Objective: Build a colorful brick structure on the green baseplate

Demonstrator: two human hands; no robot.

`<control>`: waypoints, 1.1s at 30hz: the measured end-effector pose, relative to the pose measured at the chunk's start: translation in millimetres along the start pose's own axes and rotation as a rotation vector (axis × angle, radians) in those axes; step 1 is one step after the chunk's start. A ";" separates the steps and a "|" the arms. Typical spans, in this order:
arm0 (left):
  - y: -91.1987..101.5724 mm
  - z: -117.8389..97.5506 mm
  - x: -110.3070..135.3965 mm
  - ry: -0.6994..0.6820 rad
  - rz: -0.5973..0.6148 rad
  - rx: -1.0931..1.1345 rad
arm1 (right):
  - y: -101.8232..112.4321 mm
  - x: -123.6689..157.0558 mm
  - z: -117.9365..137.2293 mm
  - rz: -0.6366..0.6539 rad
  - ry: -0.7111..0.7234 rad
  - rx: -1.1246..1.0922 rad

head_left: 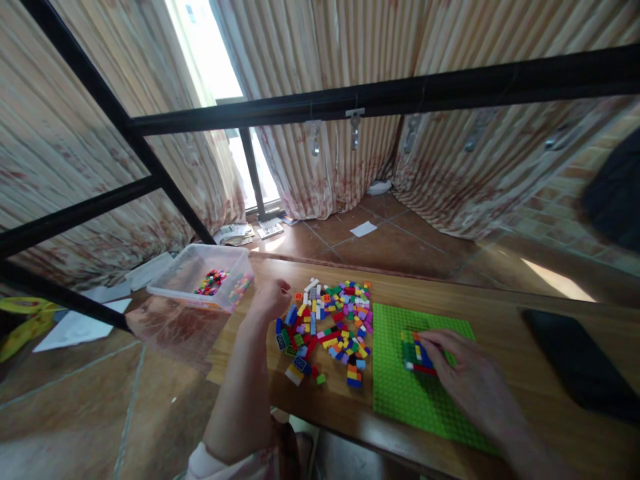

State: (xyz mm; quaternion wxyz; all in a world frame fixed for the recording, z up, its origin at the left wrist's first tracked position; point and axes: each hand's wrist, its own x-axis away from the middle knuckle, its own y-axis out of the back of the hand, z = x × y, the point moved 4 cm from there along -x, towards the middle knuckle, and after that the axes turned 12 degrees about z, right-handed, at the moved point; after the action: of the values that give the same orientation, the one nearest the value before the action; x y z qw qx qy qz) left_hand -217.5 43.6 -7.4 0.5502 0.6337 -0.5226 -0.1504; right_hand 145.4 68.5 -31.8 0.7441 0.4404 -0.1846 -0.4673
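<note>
A pile of small coloured bricks (333,323) lies on the wooden table (500,313). My left hand (273,297) hovers at the pile's left edge with its fingers curled in; what they hold, if anything, is hidden. To the right lies a green baseplate (400,393). A small multicoloured brick build (416,355) stands on it. My right hand (463,373) rests on the baseplate, fingertips pressed together against the build's right side.
A clear plastic tub (203,275) with several bricks sits at the table's left end. A dark flat object (580,363) lies at the right. Black metal bars (380,97) cross overhead. Papers litter the tiled floor (95,383) by the curtains.
</note>
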 end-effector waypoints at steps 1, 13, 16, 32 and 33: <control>-1.5 1.2 0.3 0.001 0.021 -0.004 | -0.3 -0.1 -0.2 -0.003 -0.002 0.002; -6.8 2.8 3.9 -0.011 0.126 -0.046 | -1.7 0.4 -0.5 -0.001 0.013 0.020; -8.1 1.4 5.1 -0.043 0.154 -0.043 | -0.5 0.6 0.8 -0.010 0.023 0.021; -5.4 2.9 3.0 -0.094 0.124 -0.011 | -3.2 0.6 -1.1 0.003 0.031 0.052; -4.8 2.7 3.7 -0.095 0.122 -0.014 | -3.2 0.5 -0.8 0.005 0.032 0.052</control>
State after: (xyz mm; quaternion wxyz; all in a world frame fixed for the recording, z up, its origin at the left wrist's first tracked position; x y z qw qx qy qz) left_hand -215.6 38.4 -11.0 0.5374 0.5888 -0.5848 -0.1500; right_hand 144.5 67.9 -35.0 0.7364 0.4665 -0.1861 -0.4533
